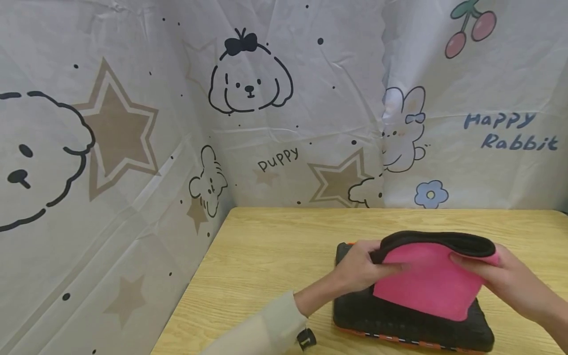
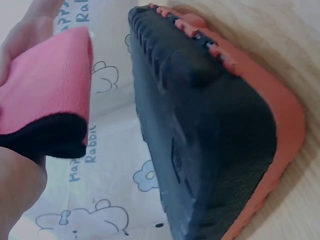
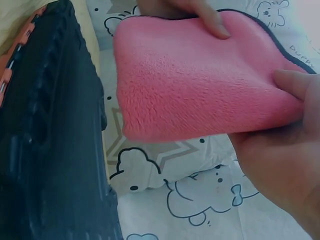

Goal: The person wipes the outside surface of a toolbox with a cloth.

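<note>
Both hands hold up a folded fleece cloth [image 1: 428,283], pink and fuzzy on the outside with a black layer along its top. My left hand [image 1: 357,268] pinches its left side, thumb lying across the pink face and fingers behind. At the opposite side my right hand [image 1: 510,278] grips it with the thumb in front. In the right wrist view the pink face [image 3: 185,85] spreads flat between the hands. The left wrist view shows the cloth [image 2: 55,75] bent over in a fold with black inside. Below it, a black hard case [image 1: 355,310] lies on the table.
The case has an orange lower part [image 2: 292,125] and a row of orange and black hinge-like pieces along one edge. It rests on the wood-grain table [image 1: 257,256]. A printed curtain [image 1: 284,133] hangs behind and to the left. Near the left sleeve is a small black item [image 1: 306,339].
</note>
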